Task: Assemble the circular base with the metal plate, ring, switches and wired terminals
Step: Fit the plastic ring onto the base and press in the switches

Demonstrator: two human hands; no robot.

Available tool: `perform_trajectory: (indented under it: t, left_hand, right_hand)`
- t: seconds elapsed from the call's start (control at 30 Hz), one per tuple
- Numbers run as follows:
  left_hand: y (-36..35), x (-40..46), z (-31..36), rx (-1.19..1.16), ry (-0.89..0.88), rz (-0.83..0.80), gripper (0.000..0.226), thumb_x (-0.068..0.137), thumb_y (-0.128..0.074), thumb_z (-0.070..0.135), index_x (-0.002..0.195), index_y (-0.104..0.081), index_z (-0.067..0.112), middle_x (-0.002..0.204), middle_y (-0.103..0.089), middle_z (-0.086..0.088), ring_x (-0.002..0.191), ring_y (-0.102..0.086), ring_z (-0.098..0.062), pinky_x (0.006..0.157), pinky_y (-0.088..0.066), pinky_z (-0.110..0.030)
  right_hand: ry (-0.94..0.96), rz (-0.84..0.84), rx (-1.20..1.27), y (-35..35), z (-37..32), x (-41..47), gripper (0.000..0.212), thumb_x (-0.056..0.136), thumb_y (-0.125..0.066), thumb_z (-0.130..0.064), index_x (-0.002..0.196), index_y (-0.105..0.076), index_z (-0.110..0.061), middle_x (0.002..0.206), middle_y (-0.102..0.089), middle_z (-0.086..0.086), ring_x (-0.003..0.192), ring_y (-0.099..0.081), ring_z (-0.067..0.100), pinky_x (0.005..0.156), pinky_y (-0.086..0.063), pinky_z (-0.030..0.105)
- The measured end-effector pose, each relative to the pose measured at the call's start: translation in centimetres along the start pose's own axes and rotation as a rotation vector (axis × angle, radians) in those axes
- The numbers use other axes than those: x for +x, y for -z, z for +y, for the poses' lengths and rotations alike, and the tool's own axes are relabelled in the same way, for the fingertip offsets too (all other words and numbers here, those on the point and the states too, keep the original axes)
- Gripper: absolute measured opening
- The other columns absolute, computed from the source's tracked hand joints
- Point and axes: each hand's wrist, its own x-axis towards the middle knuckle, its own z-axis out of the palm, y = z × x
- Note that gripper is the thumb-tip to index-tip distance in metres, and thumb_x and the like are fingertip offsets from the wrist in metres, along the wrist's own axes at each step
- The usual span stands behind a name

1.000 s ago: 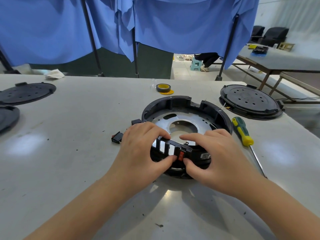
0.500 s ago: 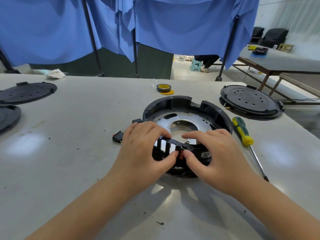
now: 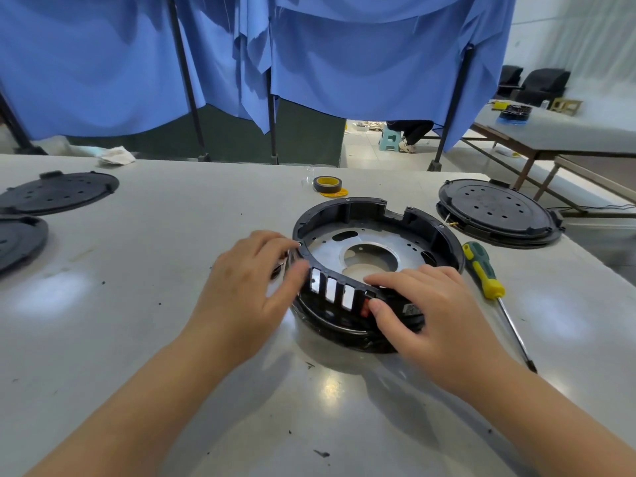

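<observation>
The black circular base point(image 3: 347, 210) lies on the grey table point(image 3: 172, 235) with the silver metal plate point(image 3: 406, 249) seated inside it. Its near wall has several rectangular slots point(image 3: 330, 287). A red switch point(image 3: 366, 304) sits in the near wall under my right thumb. My right hand point(image 3: 433, 311) grips the near right rim, fingers over the top and thumb on the switch. My left hand point(image 3: 247, 280) holds the base's left rim, thumb against the slotted wall. The loose switches on the table to the left are hidden behind my left hand.
A green-and-yellow screwdriver point(image 3: 481, 270) lies right of the base. A black perforated cover point(image 3: 499, 211) sits at the far right, two more black covers point(image 3: 58, 191) at the far left. A roll of black-and-yellow tape point(image 3: 328, 185) stands behind the base. Blue curtains hang beyond the table.
My left hand has slid left from the near wall to the base's left rim, uncovering the slots. My right thumb stays on the red switch. The base has turned slightly.
</observation>
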Motion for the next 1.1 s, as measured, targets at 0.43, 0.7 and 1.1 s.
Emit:
perform_trajectory:
  t: [0.43,0.7,1.1]
  left_hand:
    - [-0.6,-0.1,-4.9,0.293,0.402,-0.247,0.034,0.088,-0.052,0.033,0.12,-0.059,0.024,0.114,-0.054,0.003,0.108,-0.051,-0.019,0.087,-0.043,-0.034]
    - [-0.8,-0.1,-4.3,0.113,0.4,-0.237,0.035,0.079,-0.063,0.025,0.114,-0.061,0.03,0.102,-0.06,0.006,0.094,-0.051,-0.015,0.076,-0.036,-0.027]
    - [0.4,0.1,-2.2,-0.019,0.284,-0.004,0.035,0.072,-0.08,0.019,0.102,-0.063,0.029,0.092,-0.051,0.012,0.078,-0.06,-0.01,0.07,-0.041,-0.024]
  right_hand:
    - [0.009,-0.013,-0.024,0.2,-0.1,0.0,0.033,0.087,-0.046,-0.045,0.106,-0.068,-0.03,0.081,-0.055,-0.027,0.077,-0.052,0.003,0.083,-0.032,0.022]
    - [0.006,-0.038,-0.025,0.3,-0.2,0.0,0.036,0.087,-0.042,-0.047,0.108,-0.066,-0.031,0.083,-0.055,-0.027,0.079,-0.052,0.001,0.083,-0.032,0.023]
    - [0.006,-0.023,-0.016,0.2,-0.1,0.0,0.035,0.087,-0.043,-0.047,0.108,-0.067,-0.03,0.082,-0.058,-0.026,0.079,-0.052,0.001,0.084,-0.035,0.025]
